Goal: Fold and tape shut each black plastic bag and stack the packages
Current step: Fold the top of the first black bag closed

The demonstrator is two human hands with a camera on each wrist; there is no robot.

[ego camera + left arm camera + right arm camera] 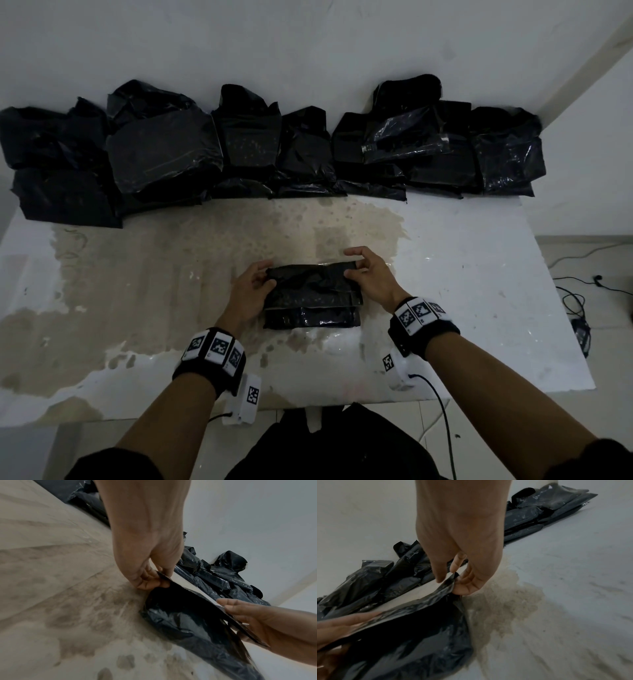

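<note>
My left grip (pixel 251 291) and right grip (pixel 371 277) each pinch a far corner of the bag (pixel 310 296) on the counter (pixel 479 274). Wrist views show thumbs pressed against the film; the head view shows packages (pixel 274 147) along the wall (pixel 308 41), cables (pixel 579 308) on the floor.

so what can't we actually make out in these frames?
- What is inside the bag: every view, opaque black plastic hides it.
- Tape: none made out in any view.
- Count of stacked packages: head view, they overlap, too dark.
- Left hand in right wrist view: blurred, cut off by the edge.
</note>
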